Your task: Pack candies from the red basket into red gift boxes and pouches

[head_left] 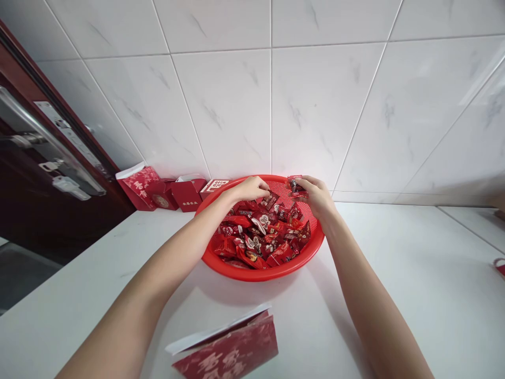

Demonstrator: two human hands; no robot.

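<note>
The right hand clamped a wrapped packet between its fingers. Left of them, the left hand had fingertips at another packet, grip unclear; the red basket sat beneath.

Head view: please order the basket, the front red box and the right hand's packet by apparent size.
1. Basket
2. Front red box, visible part only
3. Packet in the right hand

Door beside tiled wall
</note>
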